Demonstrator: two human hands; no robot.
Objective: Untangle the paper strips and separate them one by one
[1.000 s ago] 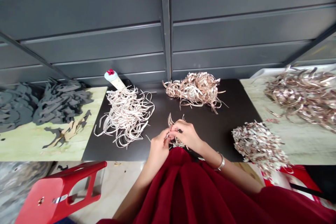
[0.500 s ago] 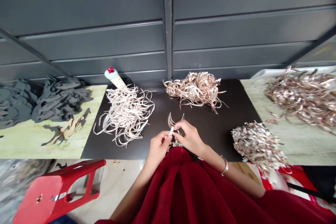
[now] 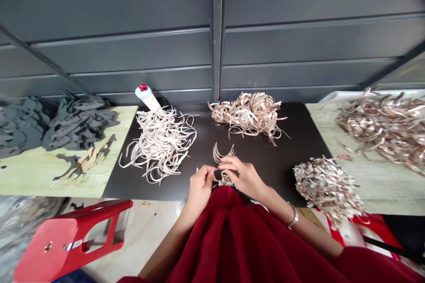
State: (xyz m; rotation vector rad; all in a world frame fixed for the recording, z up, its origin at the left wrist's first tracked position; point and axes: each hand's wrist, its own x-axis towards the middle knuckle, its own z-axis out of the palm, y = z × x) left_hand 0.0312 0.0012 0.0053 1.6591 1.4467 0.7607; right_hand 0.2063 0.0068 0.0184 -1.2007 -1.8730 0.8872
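The left hand (image 3: 201, 180) and right hand (image 3: 245, 178) pinch a thin strip (image 3: 217, 169) between them, over the dark counter (image 3: 272, 159); curved strips (image 3: 216, 154) lie just beyond; a pale strip pile (image 3: 161, 143) sits leftward.

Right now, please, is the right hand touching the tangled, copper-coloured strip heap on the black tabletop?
Apart: the head view shows black tabletop between the right hand and the heap.
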